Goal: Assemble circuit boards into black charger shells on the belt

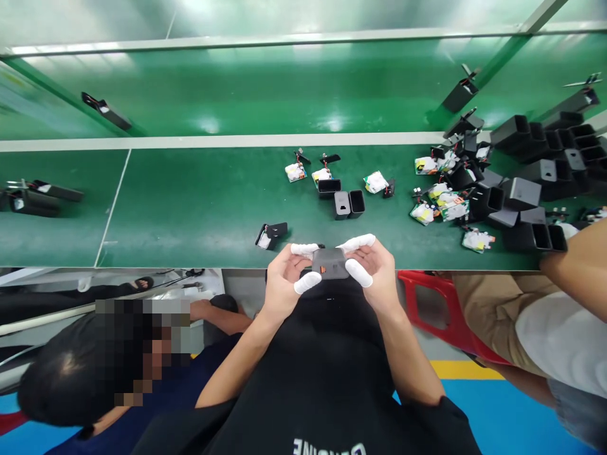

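Both our hands are on the grey box (331, 259), lower middle of the frame, just over the near edge of the green tabletop (203, 202). Left hand (282, 281) has the box's left end, right hand (379, 272) the right end. Grip on each side: thumb and fingers closed to about the box's width, a pinch rather than a full fist, nothing else held. Thumbs sit on the near side, fingers on the far side, probably so the face stays uncovered and the box stays steady. An orange bit (323, 270) shows on that face; can't tell what it is. White finger covers (359, 273) on the tips, likely for cleanliness or grip.

Just left of the hands, a black case (271, 236) lies with something white on it. Above centre, three small boxes (356, 203) stand close together, with loose circuit boards (376, 182) around them, probably kept within easy reach. Right side of frame: a heap of boards (448, 205) beside a crowd of dark boxes (526, 189), seemingly grouped by kind, though the edges mix. More black cases (35, 201) at far left. One co-worker (71, 373) lower left, another (559, 335) lower right by a red stool (429, 306).
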